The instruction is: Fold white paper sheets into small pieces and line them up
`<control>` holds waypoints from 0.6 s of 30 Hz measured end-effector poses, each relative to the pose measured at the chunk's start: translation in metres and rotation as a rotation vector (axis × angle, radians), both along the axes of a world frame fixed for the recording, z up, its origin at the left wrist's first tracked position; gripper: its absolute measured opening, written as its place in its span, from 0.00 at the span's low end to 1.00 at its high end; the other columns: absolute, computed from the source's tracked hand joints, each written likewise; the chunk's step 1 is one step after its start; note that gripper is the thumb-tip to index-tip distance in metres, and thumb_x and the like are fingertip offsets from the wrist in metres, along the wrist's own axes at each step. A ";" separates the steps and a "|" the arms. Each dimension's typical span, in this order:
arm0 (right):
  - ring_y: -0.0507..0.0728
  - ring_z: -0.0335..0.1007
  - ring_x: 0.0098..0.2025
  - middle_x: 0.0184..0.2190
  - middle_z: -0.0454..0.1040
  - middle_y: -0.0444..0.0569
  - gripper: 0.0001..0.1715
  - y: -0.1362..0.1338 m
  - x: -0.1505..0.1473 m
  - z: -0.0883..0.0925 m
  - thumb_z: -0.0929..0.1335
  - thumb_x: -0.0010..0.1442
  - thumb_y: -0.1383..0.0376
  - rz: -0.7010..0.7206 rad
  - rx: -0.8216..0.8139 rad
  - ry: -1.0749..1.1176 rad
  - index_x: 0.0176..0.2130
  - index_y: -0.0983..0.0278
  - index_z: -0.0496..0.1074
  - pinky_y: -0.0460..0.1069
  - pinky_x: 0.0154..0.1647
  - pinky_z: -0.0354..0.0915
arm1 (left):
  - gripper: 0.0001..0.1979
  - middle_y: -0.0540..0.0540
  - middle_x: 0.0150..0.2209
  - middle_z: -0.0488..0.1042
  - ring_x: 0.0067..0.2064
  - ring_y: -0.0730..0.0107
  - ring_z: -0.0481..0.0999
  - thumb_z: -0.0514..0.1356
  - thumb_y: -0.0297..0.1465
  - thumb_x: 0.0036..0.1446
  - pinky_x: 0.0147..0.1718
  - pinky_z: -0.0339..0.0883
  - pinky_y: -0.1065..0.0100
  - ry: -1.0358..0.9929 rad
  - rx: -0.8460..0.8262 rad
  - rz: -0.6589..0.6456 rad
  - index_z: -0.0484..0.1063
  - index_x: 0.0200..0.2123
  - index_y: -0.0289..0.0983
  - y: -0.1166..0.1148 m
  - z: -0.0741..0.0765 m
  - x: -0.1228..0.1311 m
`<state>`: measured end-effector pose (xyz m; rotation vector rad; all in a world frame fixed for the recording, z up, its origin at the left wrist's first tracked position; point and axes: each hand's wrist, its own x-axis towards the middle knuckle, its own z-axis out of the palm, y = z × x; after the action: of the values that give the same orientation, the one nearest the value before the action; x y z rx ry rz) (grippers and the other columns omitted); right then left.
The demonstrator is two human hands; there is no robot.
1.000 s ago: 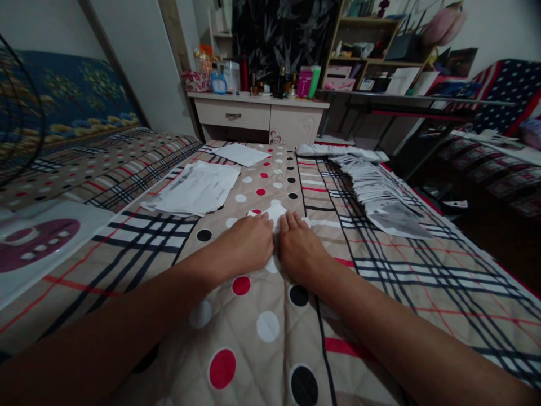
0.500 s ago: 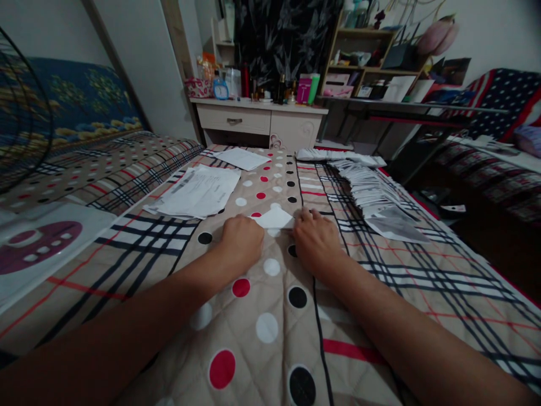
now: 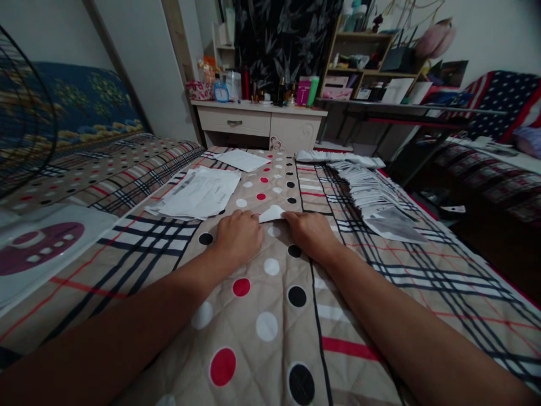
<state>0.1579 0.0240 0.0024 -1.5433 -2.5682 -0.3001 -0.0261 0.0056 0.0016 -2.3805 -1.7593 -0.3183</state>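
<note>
Centrally, a small white paper [image 3: 271, 213] bridges the narrow gap between a person's left hand [image 3: 240, 238], closed on one end, and right hand [image 3: 311, 234], pinching the other, over a polka-dotted bedspread [image 3: 253, 304].

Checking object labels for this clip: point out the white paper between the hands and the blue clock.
White paper [image 3: 271, 213], head view: the middle of its exposed part.
Blue clock [image 3: 220, 91], head view: its dial.

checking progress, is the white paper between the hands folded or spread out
Folded, it seems: the paper shows a peaked top and straight lower edge, ends hidden.
</note>
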 end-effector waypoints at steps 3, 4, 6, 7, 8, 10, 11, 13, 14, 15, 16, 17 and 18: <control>0.60 0.77 0.35 0.37 0.81 0.54 0.19 0.001 0.002 0.002 0.60 0.63 0.68 -0.097 0.036 0.094 0.48 0.64 0.74 0.49 0.31 0.58 | 0.24 0.38 0.50 0.75 0.49 0.50 0.75 0.57 0.31 0.59 0.45 0.70 0.53 -0.262 0.040 -0.040 0.65 0.59 0.37 0.011 -0.008 -0.007; 0.60 0.76 0.34 0.35 0.81 0.54 0.19 0.001 0.002 0.002 0.60 0.63 0.67 -0.129 0.056 0.157 0.47 0.64 0.75 0.49 0.31 0.57 | 0.29 0.38 0.52 0.74 0.48 0.53 0.76 0.59 0.30 0.57 0.45 0.71 0.55 -0.413 0.039 -0.055 0.60 0.63 0.40 0.015 -0.011 -0.008; 0.59 0.76 0.33 0.33 0.81 0.53 0.18 0.000 0.001 0.000 0.61 0.63 0.66 -0.166 0.095 0.325 0.45 0.64 0.77 0.48 0.31 0.57 | 0.38 0.38 0.55 0.71 0.45 0.62 0.78 0.62 0.29 0.54 0.42 0.73 0.61 -0.798 -0.004 -0.108 0.51 0.66 0.42 0.023 -0.017 -0.008; 0.58 0.75 0.31 0.32 0.81 0.52 0.18 0.000 0.000 -0.002 0.61 0.62 0.66 -0.162 0.105 0.425 0.44 0.64 0.77 0.48 0.30 0.57 | 0.41 0.37 0.57 0.69 0.43 0.65 0.78 0.63 0.29 0.54 0.40 0.74 0.64 -0.979 -0.049 -0.133 0.48 0.67 0.43 0.026 -0.019 -0.007; 0.56 0.74 0.30 0.30 0.80 0.51 0.18 -0.001 -0.001 -0.003 0.61 0.61 0.66 -0.143 0.100 0.532 0.43 0.64 0.78 0.47 0.30 0.58 | 0.42 0.36 0.58 0.67 0.41 0.68 0.78 0.64 0.29 0.53 0.37 0.74 0.66 -1.125 -0.106 -0.148 0.47 0.67 0.44 0.029 -0.020 -0.006; 0.54 0.72 0.28 0.28 0.79 0.49 0.18 -0.004 -0.006 -0.007 0.61 0.59 0.68 -0.070 0.041 0.759 0.41 0.65 0.79 0.46 0.29 0.58 | 0.41 0.35 0.59 0.66 0.37 0.71 0.78 0.64 0.31 0.52 0.30 0.72 0.70 -1.304 -0.220 -0.142 0.49 0.66 0.43 0.031 -0.021 -0.004; 0.53 0.71 0.27 0.28 0.79 0.48 0.18 -0.006 -0.009 -0.008 0.61 0.58 0.69 -0.028 -0.011 0.874 0.39 0.65 0.79 0.45 0.29 0.59 | 0.39 0.36 0.58 0.67 0.35 0.72 0.77 0.65 0.32 0.52 0.27 0.70 0.72 -1.349 -0.263 -0.129 0.53 0.65 0.42 0.031 -0.021 -0.003; 0.52 0.71 0.26 0.27 0.78 0.47 0.18 -0.010 -0.016 -0.008 0.61 0.56 0.69 0.034 -0.143 1.084 0.37 0.65 0.79 0.45 0.27 0.60 | 0.29 0.39 0.50 0.73 0.29 0.75 0.74 0.65 0.36 0.51 0.21 0.64 0.75 -1.394 -0.321 -0.125 0.65 0.57 0.36 0.032 -0.020 -0.004; 0.53 0.70 0.26 0.28 0.78 0.47 0.17 -0.012 -0.019 -0.008 0.62 0.55 0.68 0.048 -0.213 1.173 0.36 0.66 0.79 0.45 0.26 0.60 | 0.24 0.42 0.42 0.76 0.26 0.77 0.71 0.65 0.38 0.51 0.20 0.61 0.76 -1.409 -0.340 -0.135 0.70 0.50 0.33 0.032 -0.020 -0.005; 0.53 0.70 0.26 0.28 0.78 0.47 0.16 -0.013 -0.021 -0.007 0.63 0.54 0.67 0.050 -0.278 1.249 0.36 0.66 0.79 0.44 0.26 0.61 | 0.20 0.45 0.35 0.76 0.23 0.79 0.67 0.65 0.40 0.50 0.18 0.58 0.77 -1.422 -0.356 -0.146 0.73 0.43 0.32 0.033 -0.020 -0.006; 0.52 0.69 0.26 0.28 0.78 0.48 0.15 -0.014 -0.023 -0.007 0.64 0.54 0.66 0.048 -0.339 1.309 0.36 0.66 0.79 0.44 0.25 0.61 | 0.18 0.48 0.29 0.73 0.21 0.81 0.63 0.65 0.41 0.50 0.18 0.55 0.76 -1.435 -0.369 -0.154 0.74 0.37 0.31 0.033 -0.020 -0.008; 0.52 0.68 0.25 0.27 0.77 0.47 0.14 -0.015 -0.024 -0.006 0.65 0.53 0.65 0.042 -0.389 1.359 0.35 0.67 0.79 0.44 0.24 0.60 | 0.18 0.50 0.26 0.71 0.20 0.82 0.61 0.65 0.42 0.49 0.18 0.54 0.76 -1.447 -0.379 -0.156 0.74 0.33 0.31 0.034 -0.020 -0.009; 0.51 0.67 0.24 0.27 0.77 0.47 0.14 -0.015 -0.025 -0.006 0.66 0.53 0.64 0.038 -0.429 1.400 0.35 0.67 0.79 0.44 0.23 0.60 | 0.18 0.51 0.24 0.70 0.19 0.82 0.60 0.66 0.42 0.48 0.18 0.53 0.76 -1.460 -0.384 -0.152 0.74 0.31 0.32 0.034 -0.019 -0.010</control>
<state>0.1330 0.0093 -0.0037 -1.0719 -1.5025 1.0197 -0.0363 0.0400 -0.0178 -2.6468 -2.0944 -2.3878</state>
